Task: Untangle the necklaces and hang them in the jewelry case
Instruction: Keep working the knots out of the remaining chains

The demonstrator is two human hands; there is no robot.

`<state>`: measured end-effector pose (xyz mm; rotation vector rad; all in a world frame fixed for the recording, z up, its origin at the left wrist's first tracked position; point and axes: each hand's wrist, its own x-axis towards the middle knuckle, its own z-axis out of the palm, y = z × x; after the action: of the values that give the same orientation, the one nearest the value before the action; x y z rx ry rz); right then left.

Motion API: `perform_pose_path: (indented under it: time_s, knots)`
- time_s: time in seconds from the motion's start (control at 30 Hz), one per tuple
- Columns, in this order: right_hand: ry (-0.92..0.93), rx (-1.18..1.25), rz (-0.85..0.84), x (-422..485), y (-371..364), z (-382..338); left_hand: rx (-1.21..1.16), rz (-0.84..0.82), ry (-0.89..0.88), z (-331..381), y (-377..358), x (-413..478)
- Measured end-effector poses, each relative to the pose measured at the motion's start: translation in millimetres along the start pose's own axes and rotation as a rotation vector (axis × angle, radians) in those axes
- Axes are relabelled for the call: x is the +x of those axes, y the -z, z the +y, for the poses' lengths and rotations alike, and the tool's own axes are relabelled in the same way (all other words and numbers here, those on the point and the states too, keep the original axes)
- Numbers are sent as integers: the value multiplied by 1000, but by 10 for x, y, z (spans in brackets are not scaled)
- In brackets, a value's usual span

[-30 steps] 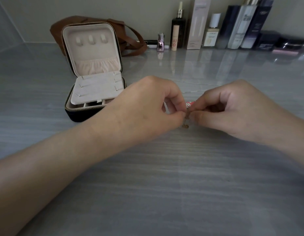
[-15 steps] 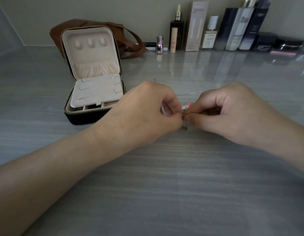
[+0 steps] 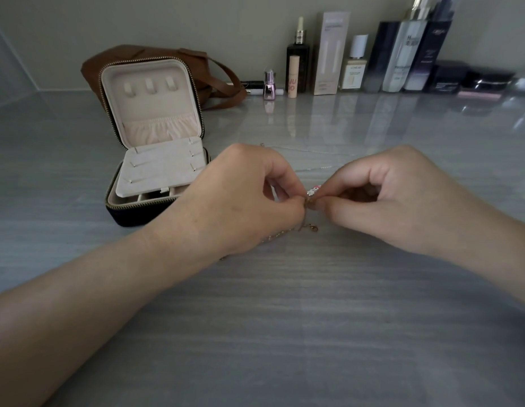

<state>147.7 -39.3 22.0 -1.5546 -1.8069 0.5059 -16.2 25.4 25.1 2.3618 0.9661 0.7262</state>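
Necklaces sit at the middle of the grey table (image 3: 284, 333), caught between two hands that meet fingertip to fingertip. The gold necklace (image 3: 280, 235) starts at that meeting point, drops to the tabletop and trails away to the near left, its long line running on a slant until it slips under the heel of the left hand (image 3: 240, 198). A small clasp (image 3: 314, 229) lies at its bend, just below the fingertips. The silver necklace (image 3: 314, 167) is fainter; it lies on the far side of the hands, stretched roughly left to right across the surface. A pink-and-white charm (image 3: 314, 189) peeks out just above the pinch. The left hand comes in from the near left with its back turned up, its thumb and forefinger pinching the gold necklace and the other fingers curled under. The right hand (image 3: 393, 198) reaches in from the right in a mirrored pose, its thumb and forefinger nipped together on the same spot and the rest of its fingers folded into the palm. Both forearms hang low over the table. The jewelry case (image 3: 155, 160) stands open to the far left of the hands, its lid upright and the three hooks (image 3: 149, 85) inside bare. A brown bag (image 3: 220, 80) slumps behind it, and bottles and boxes (image 3: 358, 60) line the far wall.
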Motion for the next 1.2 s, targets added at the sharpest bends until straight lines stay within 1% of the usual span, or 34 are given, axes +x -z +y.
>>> perform_pose_path:
  time_s: [0.4,0.67,0.9,1.03,1.2]
  knots:
    - [-10,57,45,13,18,32,-40,-39,23,-39,-5,24]
    - [-13,57,60,15,15,28,-40,-163,-19,-34,-132,-27]
    - [-10,91,118,36,45,48,-75,-131,-16,-22,-173,-6]
    - [-42,87,151,39,56,72,-176,-116,1,-13,-124,2]
    - [-71,74,107,30,68,99,-255,-117,53,-20,-75,13]
